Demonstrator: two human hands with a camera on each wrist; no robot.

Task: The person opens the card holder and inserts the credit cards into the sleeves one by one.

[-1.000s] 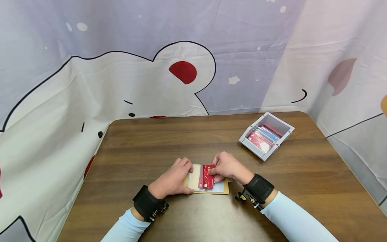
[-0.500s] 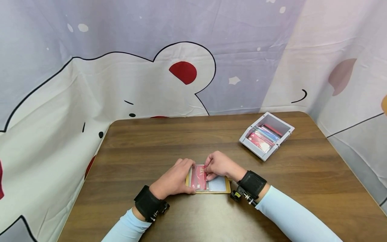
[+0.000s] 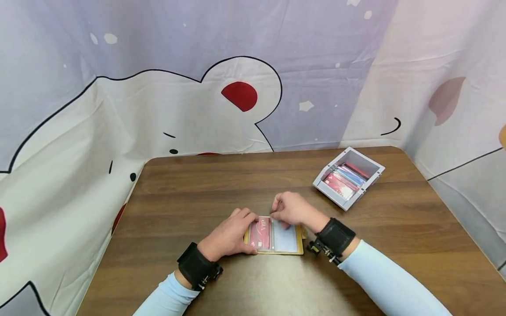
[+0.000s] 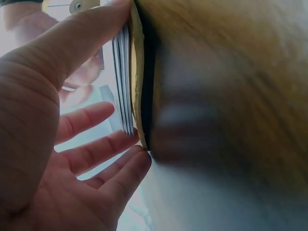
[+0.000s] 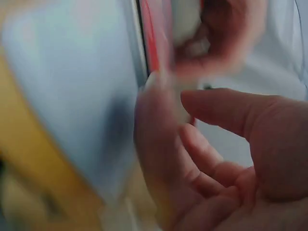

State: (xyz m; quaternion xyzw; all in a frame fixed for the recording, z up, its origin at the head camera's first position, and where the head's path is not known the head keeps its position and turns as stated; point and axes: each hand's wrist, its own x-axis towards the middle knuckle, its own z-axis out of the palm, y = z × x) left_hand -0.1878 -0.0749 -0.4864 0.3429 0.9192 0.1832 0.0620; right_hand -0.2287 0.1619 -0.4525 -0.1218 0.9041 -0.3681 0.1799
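Note:
A yellow card holder (image 3: 300, 242) lies spread on the table, with clear pocket pages. A red card (image 3: 260, 235) lettered VIP sits in the left page's pocket, and the right page (image 3: 285, 241) looks pale. My left hand (image 3: 230, 231) grips the holder's left side, thumb at the near edge and fingers at the far edge. Seen from the left wrist, the thumb (image 4: 79, 36) and fingertips span the stacked pages (image 4: 124, 82). My right hand (image 3: 292, 209) is at the far edge near the middle fold, its thumb (image 5: 216, 108) and forefinger apart with nothing pinched between them.
A grey open box (image 3: 323, 193) holding several cards, red and blue among them, stands at the back right of the wooden table (image 3: 221, 184). A printed cloth (image 3: 316, 87) hangs behind the table.
The red card, upright between the pages and pinched by my right hand, has gone over to the left with its page. My right hand has then moved off it, up and right.

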